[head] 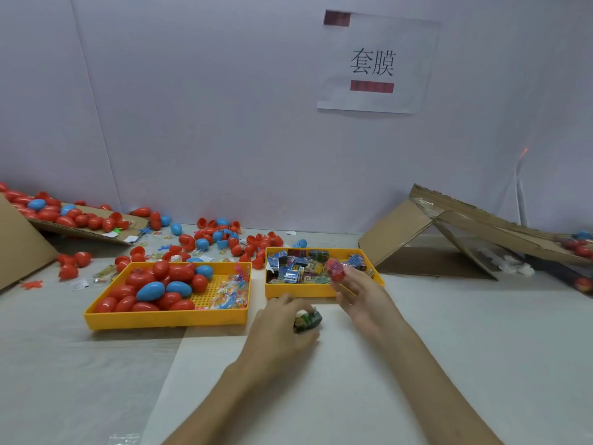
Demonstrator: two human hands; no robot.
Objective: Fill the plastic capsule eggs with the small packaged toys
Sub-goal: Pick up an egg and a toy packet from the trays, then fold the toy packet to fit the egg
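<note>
Egg tray: yellow plastic tray (167, 317) on the left, holding red and blue plastic capsule eggs (150, 290).
Toy tray: second yellow tray (298, 292) just beside it, full of small packaged toys (295, 268).
Right hand: right hand (359, 293) grips a red capsule egg (335, 268) over the toy tray's near edge.
Left hand: left hand (282, 326) pinches a dark green toy packet (308, 320) low over the white table (481, 348).

Glossy plastic eggs (150, 291), yellow plastic trays (167, 317), matt torn cardboard (398, 234)

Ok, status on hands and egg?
Left hand grips a green toy packet. Right hand holds a red egg by the toy tray. Nothing between them.
</note>
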